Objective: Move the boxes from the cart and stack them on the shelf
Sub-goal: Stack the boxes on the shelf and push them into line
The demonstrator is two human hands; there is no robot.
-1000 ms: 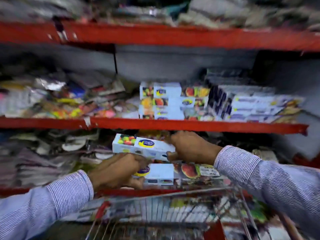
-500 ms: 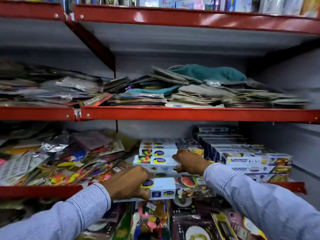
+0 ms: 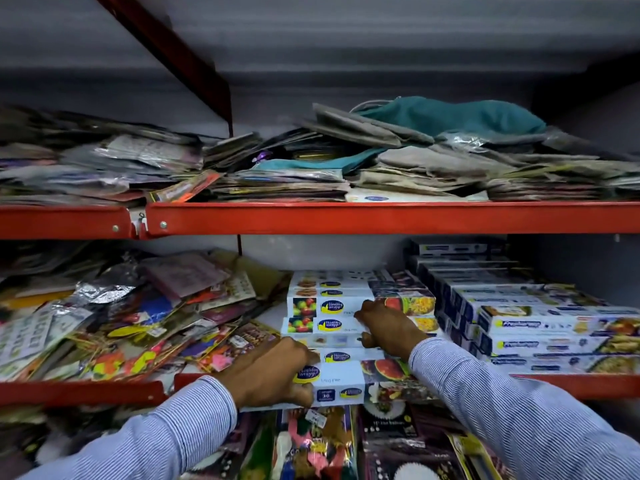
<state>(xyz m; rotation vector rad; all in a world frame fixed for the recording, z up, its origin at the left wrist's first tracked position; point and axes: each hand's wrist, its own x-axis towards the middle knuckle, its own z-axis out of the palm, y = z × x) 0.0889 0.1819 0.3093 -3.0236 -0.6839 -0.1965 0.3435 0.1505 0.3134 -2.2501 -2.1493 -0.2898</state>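
From the head view, my sightline has swung up since a second ago: the cart has dropped out of frame and the boxes that were in the air in front of the lower shelf edge now sit on the shelf (image 3: 571, 386). I judge this pair is nearly placed. My left hand (image 3: 273, 372) is clenched around the near left end of the front box (image 3: 341, 384), which overhangs the red shelf edge. My right hand (image 3: 386, 327) presses flat against the stack of boxes (image 3: 332, 306) just behind it, fingers spread, gripping nothing that I can see. The front box lies between my hands, touching both, beside the blue-labelled cartons (image 3: 540, 323).
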